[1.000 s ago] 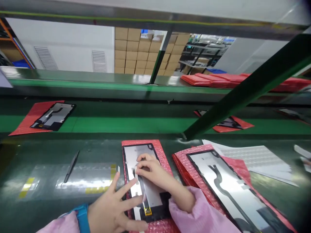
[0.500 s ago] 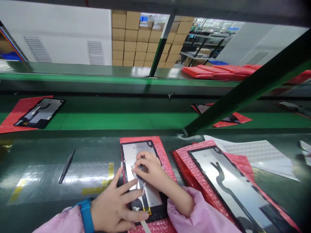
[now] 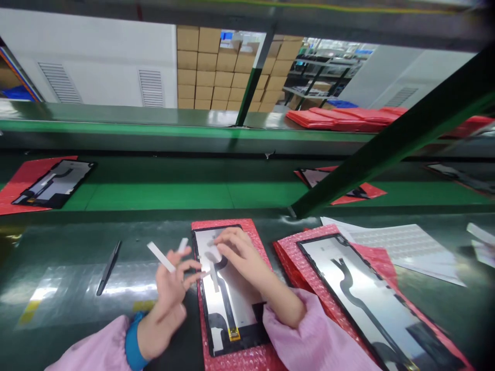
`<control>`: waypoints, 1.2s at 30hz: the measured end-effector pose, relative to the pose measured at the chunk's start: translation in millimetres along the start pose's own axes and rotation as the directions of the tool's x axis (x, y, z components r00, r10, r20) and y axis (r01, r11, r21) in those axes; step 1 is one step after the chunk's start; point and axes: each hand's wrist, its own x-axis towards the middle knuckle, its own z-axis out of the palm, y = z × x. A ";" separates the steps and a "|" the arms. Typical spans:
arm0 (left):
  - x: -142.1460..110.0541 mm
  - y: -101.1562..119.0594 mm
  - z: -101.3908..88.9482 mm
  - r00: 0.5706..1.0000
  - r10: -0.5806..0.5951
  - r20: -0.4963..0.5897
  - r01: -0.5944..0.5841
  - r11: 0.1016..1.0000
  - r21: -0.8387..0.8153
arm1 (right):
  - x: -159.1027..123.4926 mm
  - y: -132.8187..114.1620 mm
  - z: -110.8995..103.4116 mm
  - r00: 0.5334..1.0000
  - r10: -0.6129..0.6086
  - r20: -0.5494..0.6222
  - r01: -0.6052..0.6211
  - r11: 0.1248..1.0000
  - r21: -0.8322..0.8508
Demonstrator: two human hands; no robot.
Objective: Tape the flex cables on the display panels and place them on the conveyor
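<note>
A display panel point(image 3: 247, 293) with a silvery back and black border lies on red bubble wrap point(image 3: 255, 360) in front of me. A dark flex cable point(image 3: 224, 293) with a gold end runs down it. My right hand point(image 3: 245, 252) is over the panel's upper part, thumb and fingers pinched by the cable's top; a blurred whitish piece shows at the fingertips. My left hand point(image 3: 174, 283) is raised at the panel's left edge, fingers apart. White strips point(image 3: 160, 256) appear stuck to its fingers. A pale strip point(image 3: 214, 278) shows beside the cable.
Black tweezers point(image 3: 109, 268) lie on the left of the bench. To the right, a second display panel point(image 3: 363, 288) rests on red bubble wrap, with white label sheets point(image 3: 410, 247) behind. More panels sit on the green belt point(image 3: 185, 193). A slanted dark post point(image 3: 371, 144) crosses the right side.
My left hand has lifted off the panel and moved left, turning over with white strips on its fingers. My right hand has moved slightly up along the panel.
</note>
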 end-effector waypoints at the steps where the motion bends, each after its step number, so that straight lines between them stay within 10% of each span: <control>1: 3.8 -0.1 0.8 0.999 -0.004 -0.052 0.003 1.000 -0.021 | -3.3 -3.1 -1.1 0.997 0.002 0.071 -0.006 0.998 0.055; 6: 14.1 -4.9 7.9 0.992 0.026 -0.124 -0.022 0.999 0.032 | -13.1 -14.9 0.3 0.979 0.094 0.182 -0.124 0.978 0.166; 11: 19.5 -2.2 2.5 0.982 0.123 0.141 -0.167 0.917 0.362 | 0.4 -3.3 -28.0 0.986 0.144 0.087 -0.148 0.988 0.037; 14: 29.5 -6.0 -5.0 0.832 0.230 0.504 -0.499 0.708 0.500 | 8.9 11.0 -43.1 0.978 0.192 0.080 -0.184 0.977 -0.106; 17: 40.9 -16.2 -7.5 0.737 0.271 0.619 -0.637 0.585 0.502 | 12.6 21.7 -41.1 0.970 0.200 0.136 -0.176 0.970 -0.169; 36: 56.7 -31.5 -1.5 0.859 0.103 0.501 -0.415 0.713 0.565 | 10.6 33.4 -25.7 0.967 0.225 -0.123 -0.249 0.936 -0.248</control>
